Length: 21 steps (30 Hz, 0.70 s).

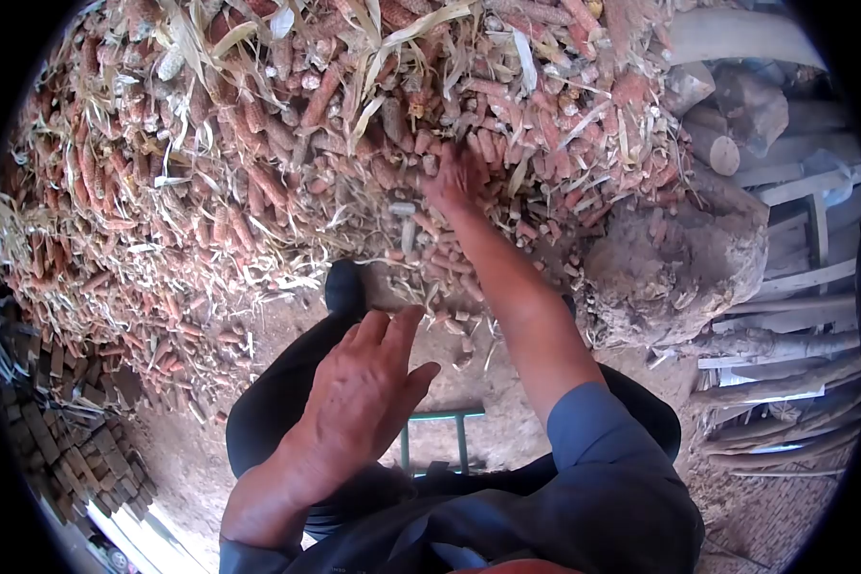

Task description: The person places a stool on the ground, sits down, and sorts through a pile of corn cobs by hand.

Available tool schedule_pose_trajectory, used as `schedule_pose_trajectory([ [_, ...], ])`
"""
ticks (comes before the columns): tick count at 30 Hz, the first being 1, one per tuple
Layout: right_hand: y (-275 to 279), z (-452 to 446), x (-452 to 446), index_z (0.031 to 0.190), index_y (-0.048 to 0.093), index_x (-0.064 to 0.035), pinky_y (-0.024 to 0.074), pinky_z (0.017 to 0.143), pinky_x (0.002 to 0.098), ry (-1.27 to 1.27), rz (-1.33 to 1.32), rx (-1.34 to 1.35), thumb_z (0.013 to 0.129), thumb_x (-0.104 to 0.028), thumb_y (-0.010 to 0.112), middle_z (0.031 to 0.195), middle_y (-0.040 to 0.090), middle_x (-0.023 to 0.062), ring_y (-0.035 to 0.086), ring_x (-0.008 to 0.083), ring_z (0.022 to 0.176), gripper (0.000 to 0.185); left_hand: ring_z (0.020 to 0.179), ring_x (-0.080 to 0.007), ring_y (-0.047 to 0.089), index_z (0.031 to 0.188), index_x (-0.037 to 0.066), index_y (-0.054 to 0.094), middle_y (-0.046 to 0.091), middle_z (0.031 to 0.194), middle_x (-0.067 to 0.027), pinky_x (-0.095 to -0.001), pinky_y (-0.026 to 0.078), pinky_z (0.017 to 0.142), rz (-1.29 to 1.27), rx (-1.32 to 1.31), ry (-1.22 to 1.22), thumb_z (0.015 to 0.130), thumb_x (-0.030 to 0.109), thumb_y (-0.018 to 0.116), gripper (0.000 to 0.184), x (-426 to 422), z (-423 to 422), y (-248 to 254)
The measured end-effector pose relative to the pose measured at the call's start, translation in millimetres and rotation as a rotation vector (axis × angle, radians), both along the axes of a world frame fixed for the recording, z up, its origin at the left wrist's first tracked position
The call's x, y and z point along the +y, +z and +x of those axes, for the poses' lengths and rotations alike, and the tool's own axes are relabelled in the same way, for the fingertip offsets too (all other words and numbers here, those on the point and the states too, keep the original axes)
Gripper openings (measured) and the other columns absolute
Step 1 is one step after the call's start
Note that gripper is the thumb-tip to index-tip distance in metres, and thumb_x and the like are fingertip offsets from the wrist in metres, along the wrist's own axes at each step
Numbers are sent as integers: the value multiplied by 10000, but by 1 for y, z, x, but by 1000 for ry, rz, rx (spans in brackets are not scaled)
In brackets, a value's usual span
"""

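A large heap of reddish dry corncobs (258, 182), mixed with pale husks, fills the upper part of the head view. My right hand (456, 179) reaches into the near side of this heap, touching the cobs. Its fingertips are blurred among them, so whether one is gripped is unclear. Closer to my body, my left hand (362, 373) hovers over my leg, back upward. Its thumb stands away from the slightly bent fingers, and nothing shows in it.
A large rough stump (684, 258) stands right of the heap, with stacked poles (794, 402) and cut logs (722, 148) beyond. Stacked bricks (77, 440) lie at lower left. Between my legs is a green metal frame (447, 416). My dark shoe (344, 287) rests at the heap's edge.
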State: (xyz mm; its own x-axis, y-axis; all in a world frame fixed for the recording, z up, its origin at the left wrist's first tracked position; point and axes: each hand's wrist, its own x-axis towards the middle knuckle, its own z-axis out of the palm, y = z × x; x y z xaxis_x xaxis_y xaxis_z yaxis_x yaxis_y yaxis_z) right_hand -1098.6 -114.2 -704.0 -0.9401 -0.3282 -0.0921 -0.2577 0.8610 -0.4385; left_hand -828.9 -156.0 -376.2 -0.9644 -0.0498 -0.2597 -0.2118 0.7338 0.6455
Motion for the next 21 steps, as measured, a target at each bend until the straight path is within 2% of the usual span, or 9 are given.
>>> schedule_pose_trajectory([
  [4, -7, -3, 6, 1474, 444, -124, 368, 1137, 569, 59, 30, -11, 820, -433, 814, 1440, 487, 277, 455, 445, 1379, 812, 918, -421, 623, 1400, 20, 513, 584, 1014, -199, -478, 515, 772, -4, 3, -8, 904, 145, 759, 568, 1, 1, -2],
  [8, 7, 4, 21, 1520, 398, -130, 349, 1174, 549, 156, -20, -78, 842, -412, 793, 1486, 459, 288, 448, 442, 1391, 834, 915, -421, 618, 1394, 12, 513, 579, 1003, -199, -478, 507, 764, 10, 37, -10, 905, 142, 756, 562, 0, 1, -3],
  [11, 18, 18, 26, 1543, 369, -135, 344, 1186, 530, 160, 91, -198, 845, -389, 793, 1500, 442, 297, 447, 447, 1384, 856, 905, -418, 612, 1387, 3, 513, 573, 986, -195, -477, 501, 758, 8, 73, -10, 904, 141, 754, 556, 1, 1, -3],
  [13, 18, 27, 25, 1542, 368, -126, 339, 1186, 550, 106, 56, -148, 846, -357, 807, 1514, 429, 287, 442, 451, 1382, 854, 895, -417, 606, 1377, -4, 514, 567, 968, -190, -478, 492, 751, 24, 85, -19, 903, 140, 752, 549, 1, 3, -4],
  [14, 19, 35, 26, 1546, 377, -116, 339, 1179, 561, 106, -127, -35, 852, -342, 804, 1517, 434, 271, 438, 459, 1383, 846, 895, -417, 606, 1377, -4, 514, 567, 968, -190, -478, 492, 751, 19, 85, -12, 903, 140, 752, 549, 0, 3, -4],
  [17, 28, 44, 13, 1538, 395, -113, 340, 1156, 582, 118, -165, 147, 836, -337, 811, 1485, 466, 252, 450, 467, 1362, 846, 913, -416, 613, 1356, -1, 534, 588, 997, -189, -473, 513, 779, 6, 81, 12, 903, 151, 748, 523, 1, 8, -9],
  [18, 35, 50, 4, 1487, 468, -104, 394, 1115, 522, 91, -122, 202, 843, -249, 799, 1401, 534, 228, 512, 403, 1305, 739, 939, -415, 621, 1332, 1, 548, 602, 1016, -188, -466, 526, 804, 12, 116, 16, 906, 167, 742, 498, 2, 10, -18],
  [19, 21, 45, -3, 1473, 482, -82, 405, 1112, 509, 154, -339, 243, 824, -149, 768, 1403, 551, 218, 521, 407, 1307, 713, 961, -410, 630, 1300, -1, 560, 613, 1033, -186, -461, 537, 823, -4, 142, 19, 907, 187, 737, 470, -1, 15, -24],
  [21, 9, 45, -23, 1441, 527, -50, 423, 1113, 467, 203, -698, 120, 799, 47, 688, 1377, 592, 192, 542, 388, 1300, 669, 1001, -398, 651, 1226, -10, 584, 635, 1067, -182, -453, 558, 857, -37, 187, 8, 910, 233, 727, 424, -4, 21, -32],
])
